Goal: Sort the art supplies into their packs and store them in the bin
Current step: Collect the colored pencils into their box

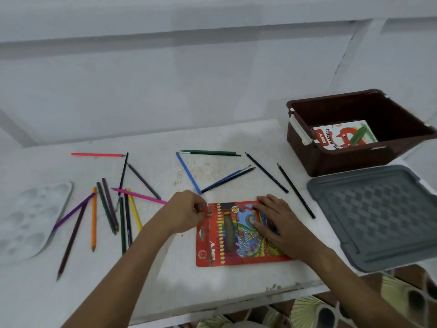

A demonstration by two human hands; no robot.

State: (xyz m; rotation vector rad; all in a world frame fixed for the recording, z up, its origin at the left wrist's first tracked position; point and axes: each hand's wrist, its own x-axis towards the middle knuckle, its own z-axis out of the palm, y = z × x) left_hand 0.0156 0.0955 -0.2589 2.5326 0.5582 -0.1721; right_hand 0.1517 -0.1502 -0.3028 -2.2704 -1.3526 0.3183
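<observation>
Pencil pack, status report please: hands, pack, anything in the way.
Left hand fingers pinching the colour pencil pack top corner; right hand flat on it. Pencils loose on the table. Bin open, lid beside it, oil pastels box inside.

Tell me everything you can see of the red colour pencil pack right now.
The colour pencil pack is a flat red card sleeve printed with a row of pencils, a swirl design and the number 18. It lies flat on the white table near its front edge, below the scattered pencils. The right hand rests flat on its right part; the left hand pinches its top left corner, where a pencil end seems to enter. Its contents are mostly hidden.
</observation>
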